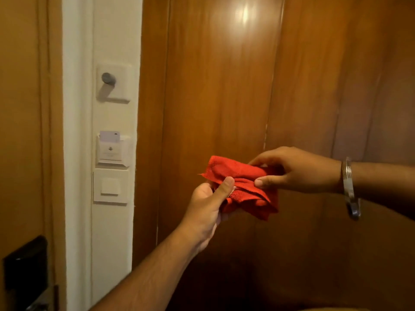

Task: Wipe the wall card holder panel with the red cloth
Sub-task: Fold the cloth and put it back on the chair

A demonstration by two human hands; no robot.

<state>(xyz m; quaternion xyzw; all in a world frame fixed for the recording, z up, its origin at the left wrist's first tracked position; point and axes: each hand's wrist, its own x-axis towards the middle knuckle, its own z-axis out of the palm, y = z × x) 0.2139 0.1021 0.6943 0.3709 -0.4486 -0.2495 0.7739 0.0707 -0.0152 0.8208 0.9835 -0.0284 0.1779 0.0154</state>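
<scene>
A crumpled red cloth (241, 187) is held between both hands in front of a wooden panel. My left hand (207, 209) grips its lower left part with the thumb on top. My right hand (296, 170), with a metal bangle on the wrist, pinches its right side. The white card holder panel (113, 151) is mounted on the white wall strip to the left, with a pale key card (109, 136) standing in its top slot. Both hands are well to the right of the panel and apart from it.
Above the card holder sits a white plate with a grey knob (109, 78). Directly below it is a white switch (110, 186). A wooden door with a black lock plate (25, 263) is at the far left. Glossy wooden panelling (224, 86) fills the right.
</scene>
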